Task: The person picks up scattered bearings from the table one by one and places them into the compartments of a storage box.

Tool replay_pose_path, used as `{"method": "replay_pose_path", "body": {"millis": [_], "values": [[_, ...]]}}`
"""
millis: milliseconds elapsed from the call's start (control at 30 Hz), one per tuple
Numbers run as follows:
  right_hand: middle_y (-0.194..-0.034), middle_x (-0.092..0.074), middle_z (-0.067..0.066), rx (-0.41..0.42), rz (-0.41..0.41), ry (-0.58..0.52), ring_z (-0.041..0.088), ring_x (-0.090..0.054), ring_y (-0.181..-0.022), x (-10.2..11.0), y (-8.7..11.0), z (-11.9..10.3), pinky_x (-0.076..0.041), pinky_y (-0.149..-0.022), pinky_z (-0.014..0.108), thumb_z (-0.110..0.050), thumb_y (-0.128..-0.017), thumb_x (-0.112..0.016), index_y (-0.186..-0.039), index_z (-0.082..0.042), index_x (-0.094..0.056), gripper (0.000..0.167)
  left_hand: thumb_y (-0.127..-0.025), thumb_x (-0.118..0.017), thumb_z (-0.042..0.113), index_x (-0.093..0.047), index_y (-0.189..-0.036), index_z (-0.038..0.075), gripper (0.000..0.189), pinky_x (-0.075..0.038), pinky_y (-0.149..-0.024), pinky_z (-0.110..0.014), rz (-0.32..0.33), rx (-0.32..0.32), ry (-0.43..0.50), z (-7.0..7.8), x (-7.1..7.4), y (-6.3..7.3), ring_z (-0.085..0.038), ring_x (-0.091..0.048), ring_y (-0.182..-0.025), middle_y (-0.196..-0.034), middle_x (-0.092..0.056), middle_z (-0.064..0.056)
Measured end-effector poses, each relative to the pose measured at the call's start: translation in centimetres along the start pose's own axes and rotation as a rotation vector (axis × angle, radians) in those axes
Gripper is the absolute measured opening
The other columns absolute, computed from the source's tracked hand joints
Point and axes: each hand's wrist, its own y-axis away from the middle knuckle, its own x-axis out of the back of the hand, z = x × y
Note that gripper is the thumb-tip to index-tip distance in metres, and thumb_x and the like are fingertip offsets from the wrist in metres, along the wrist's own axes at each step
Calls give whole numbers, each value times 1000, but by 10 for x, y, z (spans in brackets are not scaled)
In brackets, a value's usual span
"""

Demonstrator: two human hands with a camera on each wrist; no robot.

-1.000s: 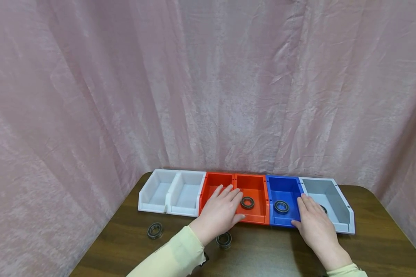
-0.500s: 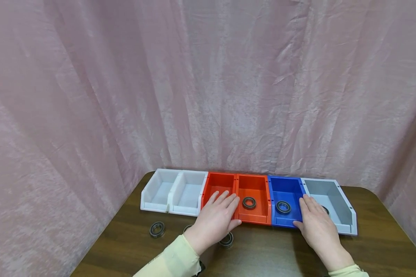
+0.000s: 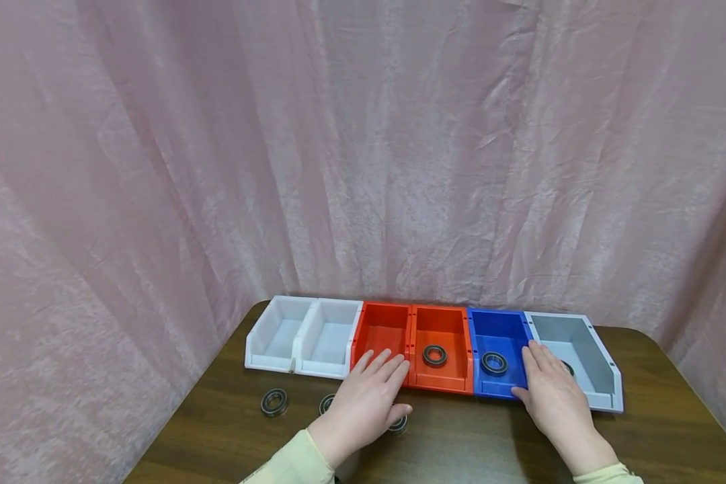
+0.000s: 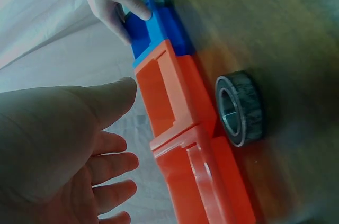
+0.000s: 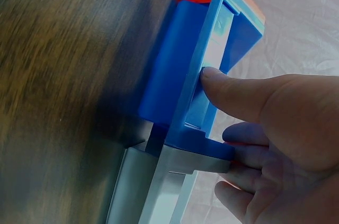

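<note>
My left hand (image 3: pixel 361 405) hovers before the left red bin (image 3: pixel 384 336), fingers spread and palm holding nothing. Partly under it in the head view are two ball bearings, one by the wrist (image 3: pixel 326 403) and one by the thumb (image 3: pixel 399 425). The left wrist view shows one bearing (image 4: pixel 244 108) on the table before the red bins. My right hand (image 3: pixel 553 396) rests on the side wall between the blue bin (image 3: pixel 501 324) and the grey bin (image 3: pixel 601 359), thumb (image 5: pixel 225 89) at the blue bin's front lip. Bearings lie in the right red bin (image 3: pixel 434 355), blue bin (image 3: pixel 494 364) and grey bin, the last half hidden.
Two white bins (image 3: pixel 327 336) continue the row at the left. Another bearing (image 3: pixel 274 402) lies on the brown wooden table (image 3: pixel 460 444) in front of them. A pink curtain (image 3: pixel 363 148) hangs right behind the bins.
My left hand has drawn back from over the red bins towards the table's front, uncovering more of the left red bin. My right hand has stayed at the blue and grey bins.
</note>
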Motion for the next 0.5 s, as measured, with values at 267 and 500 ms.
{"method": "replay_pose_path", "body": {"millis": [267,500], "values": [[-154,-48,44,4,9,1,60,-45,-146,-1,0,0,-37,-121,71,-16,-88,-94,-146,22,-53,80,-102,-78,50,-62,-157,10,70,-41,-125,-53,16,-8,5,0,-5,14,-31,-55,-150,-158,-63,-6],[-153,-49,45,11,14,-4,61,-46,-146,-2,2,1,-37,-120,71,-15,-88,-94,-146,22,-52,80,-101,-79,50,-62,-157,9,70,-41,-125,-52,6,-2,20,-1,-10,23,-31,-57,-148,-158,-62,-7]]}}
